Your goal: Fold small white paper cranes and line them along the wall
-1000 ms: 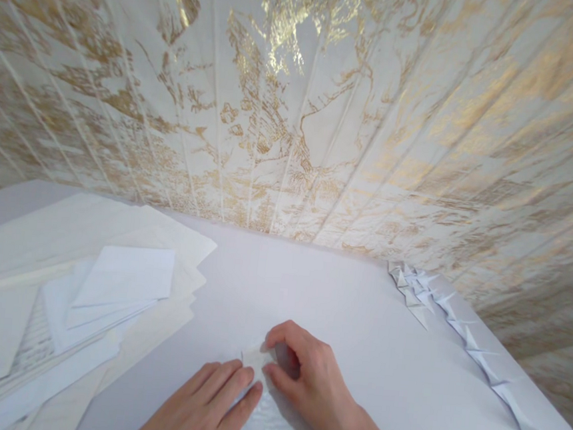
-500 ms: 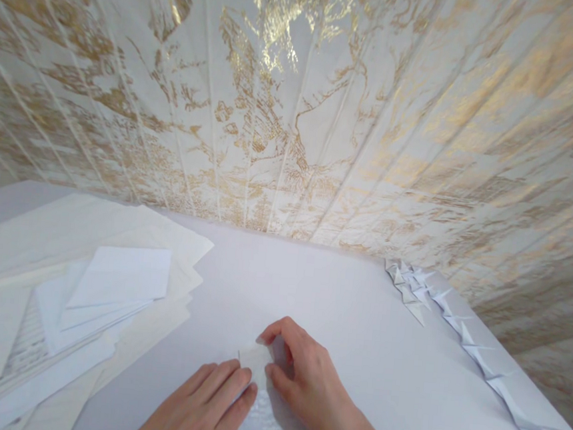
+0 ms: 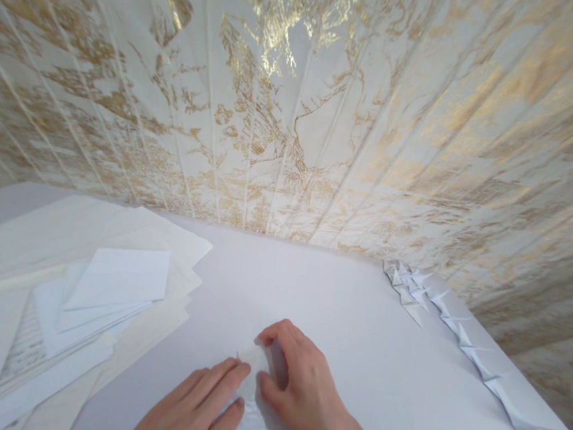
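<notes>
A small piece of white paper (image 3: 252,358) lies on the table in front of me, partly covered by both hands. My left hand (image 3: 200,395) rests with its fingers stretched flat over the paper's left side, the thumb apart and lower. My right hand (image 3: 304,384) is curled at the paper's right side, with index fingertip at the top edge and thumb tip lower down. Under the palms, nearer me, a shiny, crinkled white surface (image 3: 260,427) shows; I cannot tell what it is.
Loose white sheets (image 3: 165,231) and smaller paper squares (image 3: 120,277) are piled at left. Folded pointed paper pieces (image 3: 475,355) line the right edge of the white table (image 3: 349,301). Behind it stands a white wall (image 3: 256,105) with gold patterns.
My left thumb has moved down and away from the paper, and the left fingers have shifted slightly left. My right thumb has slid a little left and down.
</notes>
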`<state>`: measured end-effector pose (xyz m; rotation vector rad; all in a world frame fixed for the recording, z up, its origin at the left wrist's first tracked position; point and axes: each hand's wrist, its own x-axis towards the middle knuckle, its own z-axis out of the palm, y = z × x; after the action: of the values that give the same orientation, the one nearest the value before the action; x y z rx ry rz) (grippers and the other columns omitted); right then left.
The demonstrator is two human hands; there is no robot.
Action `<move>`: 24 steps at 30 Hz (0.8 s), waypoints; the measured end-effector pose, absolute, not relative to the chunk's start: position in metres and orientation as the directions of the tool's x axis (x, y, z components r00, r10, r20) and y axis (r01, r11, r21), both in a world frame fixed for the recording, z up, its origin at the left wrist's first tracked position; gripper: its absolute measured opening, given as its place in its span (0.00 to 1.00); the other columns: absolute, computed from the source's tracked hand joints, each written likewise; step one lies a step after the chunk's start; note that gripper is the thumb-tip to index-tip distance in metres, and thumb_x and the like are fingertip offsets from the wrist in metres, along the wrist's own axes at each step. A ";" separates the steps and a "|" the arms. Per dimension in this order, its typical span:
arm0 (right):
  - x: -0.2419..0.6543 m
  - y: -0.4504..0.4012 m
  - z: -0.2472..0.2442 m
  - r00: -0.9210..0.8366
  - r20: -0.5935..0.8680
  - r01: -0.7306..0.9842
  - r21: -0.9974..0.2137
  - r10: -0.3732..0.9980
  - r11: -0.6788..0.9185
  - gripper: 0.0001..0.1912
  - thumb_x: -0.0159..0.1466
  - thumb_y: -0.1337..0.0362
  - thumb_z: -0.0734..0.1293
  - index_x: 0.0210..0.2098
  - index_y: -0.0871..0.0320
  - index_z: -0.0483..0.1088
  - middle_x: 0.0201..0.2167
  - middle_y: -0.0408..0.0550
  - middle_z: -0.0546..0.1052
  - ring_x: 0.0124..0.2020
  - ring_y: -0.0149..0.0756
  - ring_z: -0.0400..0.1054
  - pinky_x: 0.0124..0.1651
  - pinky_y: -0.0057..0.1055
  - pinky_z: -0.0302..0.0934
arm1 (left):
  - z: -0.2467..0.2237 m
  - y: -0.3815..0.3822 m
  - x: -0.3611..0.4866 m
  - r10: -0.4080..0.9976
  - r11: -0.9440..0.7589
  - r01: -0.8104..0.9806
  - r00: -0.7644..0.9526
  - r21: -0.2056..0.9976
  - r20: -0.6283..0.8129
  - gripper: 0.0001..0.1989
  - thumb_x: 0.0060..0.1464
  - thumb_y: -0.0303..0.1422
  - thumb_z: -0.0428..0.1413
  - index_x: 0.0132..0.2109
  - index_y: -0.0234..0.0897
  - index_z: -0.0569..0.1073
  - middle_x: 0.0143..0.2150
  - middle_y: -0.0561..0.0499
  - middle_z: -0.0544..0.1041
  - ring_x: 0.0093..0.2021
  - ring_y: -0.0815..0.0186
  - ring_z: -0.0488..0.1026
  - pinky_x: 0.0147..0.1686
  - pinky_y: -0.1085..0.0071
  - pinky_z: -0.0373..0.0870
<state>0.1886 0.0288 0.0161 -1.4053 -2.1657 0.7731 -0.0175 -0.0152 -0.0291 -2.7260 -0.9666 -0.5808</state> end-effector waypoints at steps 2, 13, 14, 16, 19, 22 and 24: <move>0.185 0.026 0.015 -0.404 0.064 0.694 -0.629 0.913 0.351 0.21 0.50 0.72 0.68 0.44 0.57 0.67 0.43 0.49 0.73 0.45 0.44 0.67 0.49 0.40 0.60 | -0.026 -0.011 -0.019 0.597 -0.771 0.634 0.685 0.064 0.418 0.12 0.51 0.33 0.57 0.44 0.39 0.73 0.60 0.40 0.73 0.54 0.50 0.71 0.48 0.59 0.71; 0.199 0.028 0.010 -0.489 0.032 0.604 -0.709 0.872 0.364 0.32 0.54 0.77 0.71 0.56 0.57 0.61 0.50 0.51 0.71 0.51 0.45 0.64 0.56 0.44 0.58 | 0.009 0.000 -0.017 0.674 -0.738 0.626 0.704 0.253 0.224 0.31 0.53 0.33 0.62 0.62 0.35 0.63 0.65 0.42 0.68 0.61 0.51 0.67 0.59 0.56 0.65; 0.201 0.029 0.009 -0.487 0.048 0.586 -0.722 0.872 0.367 0.32 0.55 0.79 0.69 0.56 0.56 0.60 0.51 0.51 0.70 0.52 0.44 0.64 0.57 0.43 0.58 | 0.008 0.000 -0.017 0.683 -0.729 0.638 0.697 0.248 0.218 0.33 0.52 0.34 0.62 0.63 0.36 0.62 0.65 0.42 0.68 0.61 0.50 0.67 0.58 0.55 0.66; 0.204 0.033 0.007 -0.466 0.107 0.575 -0.718 0.878 0.392 0.30 0.56 0.80 0.67 0.55 0.56 0.61 0.51 0.51 0.70 0.53 0.43 0.63 0.58 0.43 0.57 | 0.005 -0.002 -0.015 0.704 -0.710 0.661 0.678 0.242 0.213 0.35 0.51 0.36 0.64 0.64 0.37 0.62 0.64 0.43 0.70 0.59 0.48 0.69 0.57 0.54 0.67; 0.205 0.038 0.004 -0.423 0.195 0.608 -0.662 0.885 0.437 0.25 0.58 0.79 0.67 0.52 0.56 0.63 0.50 0.51 0.70 0.52 0.45 0.62 0.57 0.46 0.56 | 0.005 -0.005 -0.010 0.750 -0.661 0.709 0.630 0.248 0.200 0.35 0.48 0.35 0.65 0.63 0.36 0.65 0.59 0.41 0.74 0.54 0.47 0.72 0.52 0.55 0.71; 0.203 0.041 0.003 -0.401 0.229 0.641 -0.621 0.887 0.450 0.23 0.58 0.78 0.67 0.51 0.57 0.64 0.49 0.52 0.71 0.51 0.46 0.62 0.56 0.46 0.57 | 0.008 -0.005 -0.004 0.771 -0.637 0.724 0.607 0.265 0.194 0.32 0.45 0.31 0.65 0.59 0.36 0.69 0.55 0.41 0.77 0.50 0.48 0.74 0.48 0.58 0.74; 0.201 0.041 0.004 -0.405 0.225 0.656 -0.604 0.886 0.453 0.24 0.56 0.78 0.67 0.51 0.57 0.65 0.50 0.52 0.71 0.51 0.46 0.62 0.56 0.46 0.57 | 0.012 -0.002 -0.001 0.762 -0.647 0.706 0.613 0.287 0.208 0.31 0.46 0.29 0.63 0.59 0.38 0.69 0.58 0.42 0.75 0.53 0.49 0.73 0.51 0.57 0.72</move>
<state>0.2010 0.0406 0.0041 -1.2859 -2.1860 0.5845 -0.0013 -0.0024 0.0117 -2.9778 -1.3680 -0.5237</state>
